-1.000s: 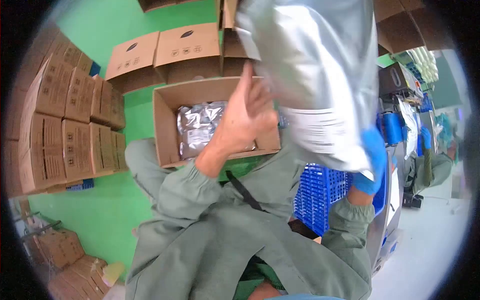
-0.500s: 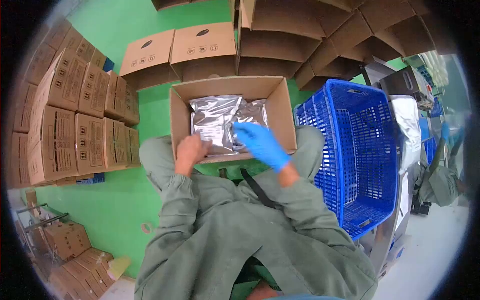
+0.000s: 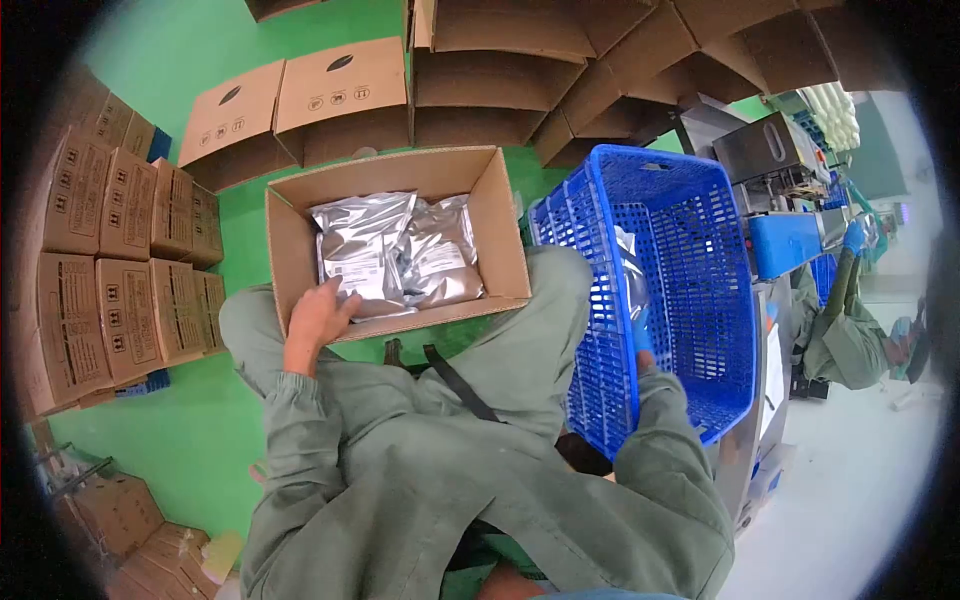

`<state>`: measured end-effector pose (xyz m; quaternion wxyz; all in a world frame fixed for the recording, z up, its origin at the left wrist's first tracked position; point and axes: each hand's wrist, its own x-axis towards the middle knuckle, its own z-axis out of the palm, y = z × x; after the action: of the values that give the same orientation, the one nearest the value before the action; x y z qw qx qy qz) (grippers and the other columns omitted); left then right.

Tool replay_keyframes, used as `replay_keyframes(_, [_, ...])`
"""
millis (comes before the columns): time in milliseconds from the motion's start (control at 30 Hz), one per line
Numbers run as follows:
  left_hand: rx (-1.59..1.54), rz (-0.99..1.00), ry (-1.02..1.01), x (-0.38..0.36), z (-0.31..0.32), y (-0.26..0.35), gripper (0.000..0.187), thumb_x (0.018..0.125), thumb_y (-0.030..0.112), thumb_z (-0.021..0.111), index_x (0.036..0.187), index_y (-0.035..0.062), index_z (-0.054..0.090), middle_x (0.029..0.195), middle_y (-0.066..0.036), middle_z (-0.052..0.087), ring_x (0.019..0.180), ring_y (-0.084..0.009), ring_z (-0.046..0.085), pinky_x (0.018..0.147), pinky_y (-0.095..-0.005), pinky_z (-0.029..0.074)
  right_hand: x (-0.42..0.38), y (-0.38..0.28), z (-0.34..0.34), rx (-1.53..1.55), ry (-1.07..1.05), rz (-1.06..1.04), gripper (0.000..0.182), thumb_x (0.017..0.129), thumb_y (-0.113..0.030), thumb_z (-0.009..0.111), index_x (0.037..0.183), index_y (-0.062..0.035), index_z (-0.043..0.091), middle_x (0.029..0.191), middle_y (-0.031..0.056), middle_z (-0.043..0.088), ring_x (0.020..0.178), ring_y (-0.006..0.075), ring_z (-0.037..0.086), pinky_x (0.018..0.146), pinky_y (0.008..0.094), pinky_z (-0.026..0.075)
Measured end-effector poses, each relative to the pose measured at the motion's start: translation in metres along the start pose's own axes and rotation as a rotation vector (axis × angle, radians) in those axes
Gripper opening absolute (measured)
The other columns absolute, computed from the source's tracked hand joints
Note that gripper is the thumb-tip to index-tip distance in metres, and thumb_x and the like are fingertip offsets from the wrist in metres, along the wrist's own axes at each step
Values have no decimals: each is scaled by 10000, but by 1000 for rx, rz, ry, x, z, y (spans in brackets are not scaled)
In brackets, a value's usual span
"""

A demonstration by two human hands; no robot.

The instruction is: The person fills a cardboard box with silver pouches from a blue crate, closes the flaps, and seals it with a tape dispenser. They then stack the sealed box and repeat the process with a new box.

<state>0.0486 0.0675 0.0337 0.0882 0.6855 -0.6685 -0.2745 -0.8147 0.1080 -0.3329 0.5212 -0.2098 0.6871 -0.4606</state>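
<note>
Between my legs stands an open cardboard box (image 3: 510, 235). Silver foil pouches with white labels lie in it, a left pouch (image 3: 365, 245) and a right pouch (image 3: 440, 250). My bare left hand (image 3: 318, 315) rests at the box's near left edge, fingers apart and reaching over the rim beside the left pouch. My right hand (image 3: 642, 335), in a blue glove, is down inside the blue plastic basket (image 3: 745, 300). A silver pouch in the basket (image 3: 632, 275) lies just beyond that hand. The basket's side wall hides most of its fingers, so its grip does not show.
Printed cartons (image 3: 125, 250) are stacked at the left. Open empty boxes (image 3: 340, 95) line the far side. A metal machine (image 3: 770, 150) stands behind the basket. Another person (image 3: 850, 340) in green is at the far right.
My right hand has moved from over the pouches in the box to inside the basket. The view has turned right, and a silver pouch now shows in the basket. My left hand stays at the box.
</note>
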Motion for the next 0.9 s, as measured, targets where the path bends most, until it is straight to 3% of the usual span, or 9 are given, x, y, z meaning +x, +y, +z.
replay_keyframes(100, [-14, -13, -26, 4, 3, -3, 540, 830, 346, 677, 1188, -50, 598, 971, -263, 665, 902, -401, 654, 809, -447, 516, -183, -166, 167, -1467, 327, -246, 640, 757, -514, 705, 1069, 41, 640, 977, 307, 653, 913, 439, 646, 804, 497, 497])
replay_keyframes(167, [-50, 20, -6, 4, -3, 3, 508, 843, 337, 665, 1180, -38, 606, 1006, -254, 666, 948, -401, 644, 844, -450, 506, -199, -222, 179, -1275, 408, -439, 474, 775, -418, 690, 828, 52, 660, 854, 305, 640, 832, 466, 637, 726, 505, 495])
replay_keyframes(267, [-229, 87, 56, 4, -12, 29, 452, 857, 309, 657, 1155, -29, 622, 1013, -233, 675, 958, -390, 648, 865, -434, 504, -252, -330, 223, -618, 204, -407, 203, 884, -179, 648, 775, -11, 619, 627, 15, 549, 538, 102, 557, 481, 270, 452])
replay_keyframes(400, [-471, 276, -229, -1, -48, 118, 443, 887, 225, 651, 1216, -61, 575, 1052, -196, 680, 960, -251, 671, 834, -358, 525, -410, -445, 317, -314, 224, -696, 171, 883, -168, 632, 963, -17, 644, 818, 32, 607, 708, 96, 582, 571, 250, 505])
replay_keyframes(567, [-1473, 630, 134, 23, -60, 219, 1039, 721, 337, 818, 1482, -23, 208, 1316, -232, 550, 1197, -305, 558, 952, -380, 461, -437, -442, 379, -301, -26, -1007, 202, 937, -130, 564, 1041, 35, 621, 941, 62, 617, 838, 115, 591, 747, 260, 491])
replay_keyframes(667, [-1104, 428, 517, 5, -142, 220, 615, 711, 267, 848, 1170, -52, 590, 1014, -143, 690, 875, -219, 668, 787, -346, 527, -443, -436, 476, -409, -355, -629, 264, 906, -178, 610, 1076, 24, 603, 939, 90, 637, 854, 139, 613, 734, 286, 501])
replay_keyframes(767, [-1248, 443, 629, 15, -124, 189, 386, 747, 242, 808, 977, -28, 656, 871, -86, 698, 716, -155, 644, 688, -299, 519, -427, -415, 530, -252, -369, -1075, 418, 862, -249, 669, 1154, 31, 561, 985, 132, 647, 875, 196, 631, 749, 334, 504])
replay_keyframes(833, [-901, 162, 597, 37, -63, 142, 348, 813, 248, 737, 1007, -27, 647, 902, -111, 687, 808, -163, 632, 731, -316, 504, -395, -377, 535, -510, -529, -833, 552, 825, -272, 704, 1253, 20, 512, 1066, 188, 642, 933, 265, 636, 803, 368, 504])
replay_keyframes(900, [-663, 14, 300, 49, 20, 101, 753, 830, 327, 716, 1356, -97, 383, 1221, -274, 577, 1123, -355, 588, 954, -394, 451, -341, -325, 507, -1436, -464, -909, 553, 839, -263, 695, 1282, 11, 509, 1088, 208, 642, 928, 285, 644, 827, 380, 509])
